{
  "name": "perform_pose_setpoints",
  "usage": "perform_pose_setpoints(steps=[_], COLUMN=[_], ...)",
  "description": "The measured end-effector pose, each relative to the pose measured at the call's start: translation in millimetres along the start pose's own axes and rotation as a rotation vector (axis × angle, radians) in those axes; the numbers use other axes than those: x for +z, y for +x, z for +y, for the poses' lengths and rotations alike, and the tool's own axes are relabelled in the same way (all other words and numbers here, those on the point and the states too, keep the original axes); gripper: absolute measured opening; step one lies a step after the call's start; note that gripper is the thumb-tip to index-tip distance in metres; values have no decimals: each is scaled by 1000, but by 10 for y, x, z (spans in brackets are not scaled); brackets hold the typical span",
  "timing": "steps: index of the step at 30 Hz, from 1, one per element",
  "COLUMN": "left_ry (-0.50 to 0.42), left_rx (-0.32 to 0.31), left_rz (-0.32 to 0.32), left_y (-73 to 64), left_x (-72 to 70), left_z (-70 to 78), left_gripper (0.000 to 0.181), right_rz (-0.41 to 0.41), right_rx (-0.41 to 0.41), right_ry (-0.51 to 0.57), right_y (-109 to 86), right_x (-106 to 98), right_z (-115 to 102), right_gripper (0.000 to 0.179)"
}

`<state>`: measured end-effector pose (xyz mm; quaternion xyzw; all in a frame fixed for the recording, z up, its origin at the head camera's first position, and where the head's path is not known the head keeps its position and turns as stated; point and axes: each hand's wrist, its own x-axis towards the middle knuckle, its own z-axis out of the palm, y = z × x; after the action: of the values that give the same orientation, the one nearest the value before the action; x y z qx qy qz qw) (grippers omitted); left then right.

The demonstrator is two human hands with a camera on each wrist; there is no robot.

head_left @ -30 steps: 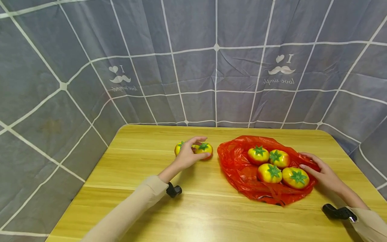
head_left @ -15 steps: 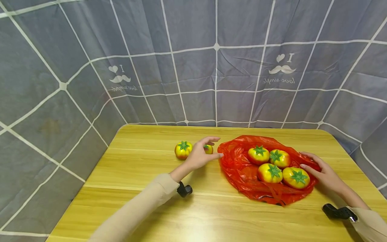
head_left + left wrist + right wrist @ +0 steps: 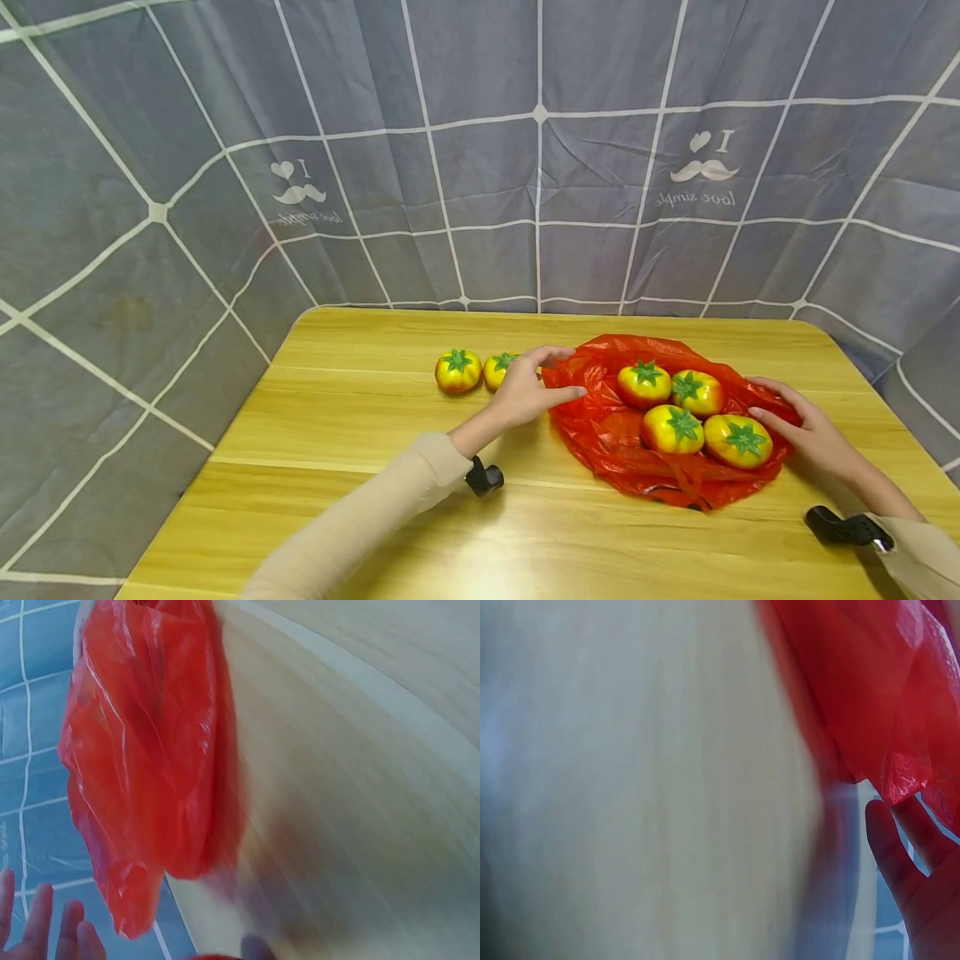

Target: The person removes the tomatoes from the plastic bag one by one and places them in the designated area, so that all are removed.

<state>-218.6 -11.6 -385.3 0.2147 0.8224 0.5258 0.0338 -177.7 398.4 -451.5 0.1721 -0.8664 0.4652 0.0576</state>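
A red plastic bag (image 3: pixel 611 450) lies spread on the table, its mouth facing up. Inside it sit several round yellow-and-red fruits (image 3: pixel 673 429) with green star-shaped leaf tops. At the bag's left edge is my left hand (image 3: pixel 521 392), fingers and thumb apart, holding no fruit. My right hand (image 3: pixel 813 433) is at the bag's right edge, with red film between its extended thumb and fingers. In the right wrist view, the fingers (image 3: pixel 924 832) touch the bag's underside. Two more such fruits, one at the left (image 3: pixel 458 372) and one partly behind my left hand (image 3: pixel 497 371), stand on the table.
The wooden table (image 3: pixel 360 433) has rounded far corners. A grey curtain (image 3: pixel 480 183) with white grid lines hangs behind it and along both sides. Each wrist carries a black strap with a camera, such as the left one (image 3: pixel 483 478).
My left hand has moved right, from the two loose fruits to the bag's left edge, uncovering the left fruit. The right hand and the bag have stayed nearly still.
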Motion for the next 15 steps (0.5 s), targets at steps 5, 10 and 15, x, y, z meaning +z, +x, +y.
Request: perform_pose_setpoints(steps=[5, 10, 15], left_ry=[44, 52, 64], left_rx=[-18, -14, 0], left_rz=[8, -5, -21], left_y=[18, 30, 47], left_x=[89, 168, 251], left_z=[58, 127, 176], left_gripper=[53, 52, 52], right_rz=[0, -7, -4], right_rx=[7, 9, 7], right_ry=[3, -8, -13], right_y=[6, 17, 14], right_x=[-6, -4, -3], right_z=[10, 8, 8], right_gripper=[47, 47, 47])
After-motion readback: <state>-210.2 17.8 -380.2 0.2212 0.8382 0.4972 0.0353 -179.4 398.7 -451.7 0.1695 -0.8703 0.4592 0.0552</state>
